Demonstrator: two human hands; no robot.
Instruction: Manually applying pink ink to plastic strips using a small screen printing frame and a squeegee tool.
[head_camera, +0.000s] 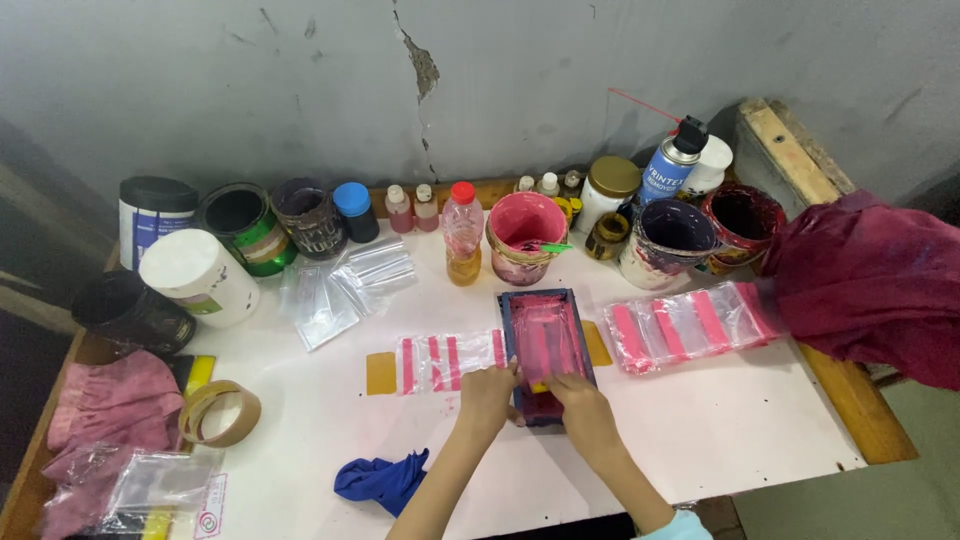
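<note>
Mid-counter (700, 430), your left hand (487, 395) and right hand (578, 398) have fingers grasping the pink-inked screen frame (545, 350); tilt it and ink may smear the striped plastic bag (450, 362).

A small printing workshop: ink-stained pots (524, 235), spray can (672, 162), stained rags (868, 280).

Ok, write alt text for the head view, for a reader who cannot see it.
Two bare hands, left hand and right hand, press on a small pink-stained printing frame on a white table. Clear bags with pink stripes lie beside it, and open paint pots line the wall behind.
</note>
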